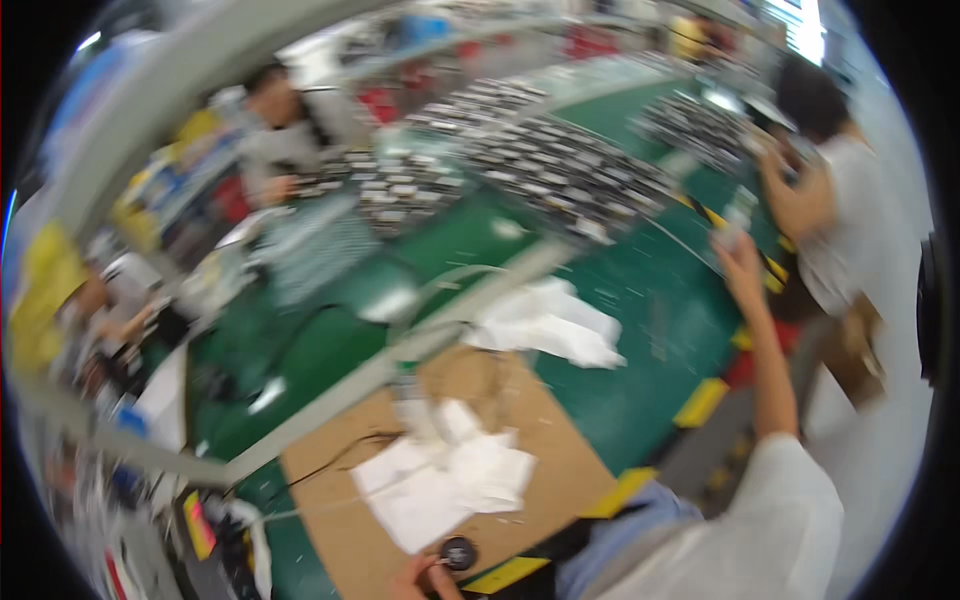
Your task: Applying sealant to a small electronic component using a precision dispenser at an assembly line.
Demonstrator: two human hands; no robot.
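Note:
Motion blurs the whole scene. On the right, my right hand is stretched out over the edge of the green table, its fingers closed around a small clear, whitish object of a kind I cannot make out. My left hand is at the lower edge, only partly in view. Its fingertips come up against a black round piece with a paler centre, at the near edge of a brown board. Smearing hides whether they grip it. Crumpled white sheets lie on the board.
A white cloth or paper lies on the green table. Dense rows of small dark and white parts cover its far side. A pale frame bar crosses the table. One person works at right; others sit across and at left.

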